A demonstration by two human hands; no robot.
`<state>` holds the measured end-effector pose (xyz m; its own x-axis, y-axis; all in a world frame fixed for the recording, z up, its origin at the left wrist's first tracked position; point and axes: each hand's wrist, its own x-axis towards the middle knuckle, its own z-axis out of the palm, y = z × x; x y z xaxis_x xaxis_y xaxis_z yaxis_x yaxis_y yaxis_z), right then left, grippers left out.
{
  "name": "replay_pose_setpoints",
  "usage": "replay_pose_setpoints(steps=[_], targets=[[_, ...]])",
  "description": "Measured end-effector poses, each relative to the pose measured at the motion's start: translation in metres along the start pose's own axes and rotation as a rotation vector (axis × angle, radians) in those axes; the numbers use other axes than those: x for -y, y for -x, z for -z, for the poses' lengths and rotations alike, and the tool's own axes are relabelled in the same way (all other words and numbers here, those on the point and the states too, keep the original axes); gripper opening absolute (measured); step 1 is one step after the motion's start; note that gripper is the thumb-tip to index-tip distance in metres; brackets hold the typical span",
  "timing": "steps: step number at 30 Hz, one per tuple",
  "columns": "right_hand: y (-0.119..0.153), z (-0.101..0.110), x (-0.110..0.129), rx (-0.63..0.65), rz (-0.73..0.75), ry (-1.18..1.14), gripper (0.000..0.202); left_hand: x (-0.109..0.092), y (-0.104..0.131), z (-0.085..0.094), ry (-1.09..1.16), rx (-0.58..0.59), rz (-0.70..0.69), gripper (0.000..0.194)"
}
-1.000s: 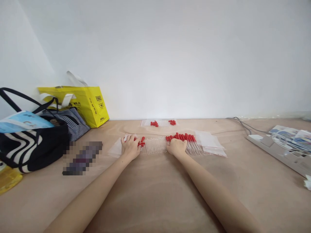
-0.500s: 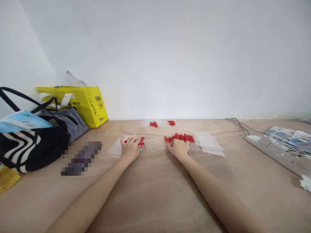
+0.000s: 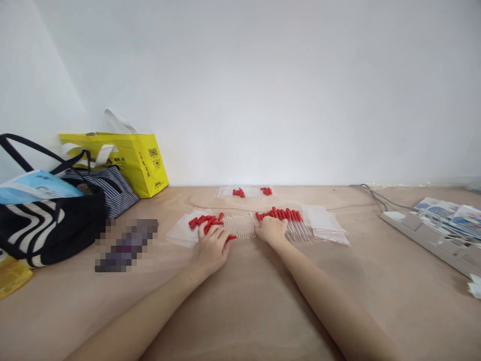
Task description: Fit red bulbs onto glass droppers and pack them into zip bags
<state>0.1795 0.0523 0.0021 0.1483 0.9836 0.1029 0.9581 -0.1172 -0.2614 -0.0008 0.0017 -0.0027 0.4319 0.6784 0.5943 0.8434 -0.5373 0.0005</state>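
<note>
My left hand [image 3: 214, 248] is closed on a red rubber bulb [image 3: 232, 238] that sticks out to the right from its fingertips. Just beyond that hand lies a loose pile of red bulbs [image 3: 197, 220] on clear plastic bags [image 3: 181, 229]. Between my hands is a row of thin clear tubes [image 3: 239, 226] side by side. At the right end of this row my right hand [image 3: 272, 230] has its fingers pressed together; what they pinch is hidden. Red-bulbed droppers [image 3: 298, 228] lie in a row behind and right of it.
More flat plastic bags [image 3: 325, 224] lie to the right. By the wall is a bag with two clusters of red bulbs [image 3: 238, 192]. On the left stand a yellow bag [image 3: 150, 170] and a black tote [image 3: 56, 233]; a white box with papers [image 3: 432, 243] is at right.
My left hand has moved right and nearer to me, off the pile, with a red bulb now showing at its fingertips. My right hand has shifted slightly left.
</note>
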Motion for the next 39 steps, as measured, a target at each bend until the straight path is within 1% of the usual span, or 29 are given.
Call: replay_pose_setpoints(steps=[2,4,8,10,13,14,16,18,20,22,26,30,33,36,39], targets=[[-0.001,0.001,0.001,0.01,-0.006,-0.01,0.019,-0.012,0.008,0.003,0.072,0.05,-0.018,0.009],[-0.001,0.003,0.002,0.016,-0.005,-0.023,0.018,-0.018,0.014,0.005,0.129,0.082,0.002,0.008],[0.007,0.011,-0.005,0.016,0.032,-0.067,0.022,-0.018,0.018,0.006,0.19,0.124,0.053,0.01],[0.016,0.013,-0.015,-0.02,0.129,-0.128,0.022,-0.017,0.019,0.006,0.207,0.142,0.067,0.011],[0.035,0.011,-0.036,-0.096,0.39,-0.211,0.018,-0.016,0.019,0.005,0.225,0.166,0.072,0.012],[0.041,0.01,-0.044,-0.1,0.451,-0.212,0.017,-0.016,0.019,0.005,0.229,0.173,0.072,0.013],[0.053,0.008,-0.059,-0.095,0.531,-0.209,0.016,-0.016,0.019,0.004,0.236,0.184,0.07,0.014],[0.061,0.007,-0.071,-0.073,0.578,-0.22,0.015,-0.017,0.018,0.004,0.245,0.193,0.062,0.015],[0.064,0.007,-0.077,-0.051,0.596,-0.249,0.014,-0.016,0.018,0.003,0.258,0.196,0.055,0.015],[0.063,0.007,-0.078,-0.044,0.582,-0.288,0.011,-0.015,0.017,0.003,0.268,0.199,0.058,0.017],[0.058,0.005,-0.069,-0.044,0.56,-0.332,0.017,-0.013,0.016,0.001,0.267,0.205,0.072,0.016],[0.057,0.0,-0.061,-0.022,0.532,-0.312,0.011,-0.013,0.015,0.002,0.264,0.177,0.073,0.014],[0.061,-0.006,-0.059,-0.08,0.512,-0.25,0.01,-0.015,0.015,0.002,0.268,0.17,0.092,0.014],[0.065,-0.009,-0.059,-0.16,0.553,-0.203,0.013,-0.017,0.015,0.001,0.273,0.176,0.127,0.013],[0.067,-0.011,-0.059,-0.201,0.602,-0.227,0.016,-0.018,0.015,0.0,0.28,0.174,0.133,0.012]])
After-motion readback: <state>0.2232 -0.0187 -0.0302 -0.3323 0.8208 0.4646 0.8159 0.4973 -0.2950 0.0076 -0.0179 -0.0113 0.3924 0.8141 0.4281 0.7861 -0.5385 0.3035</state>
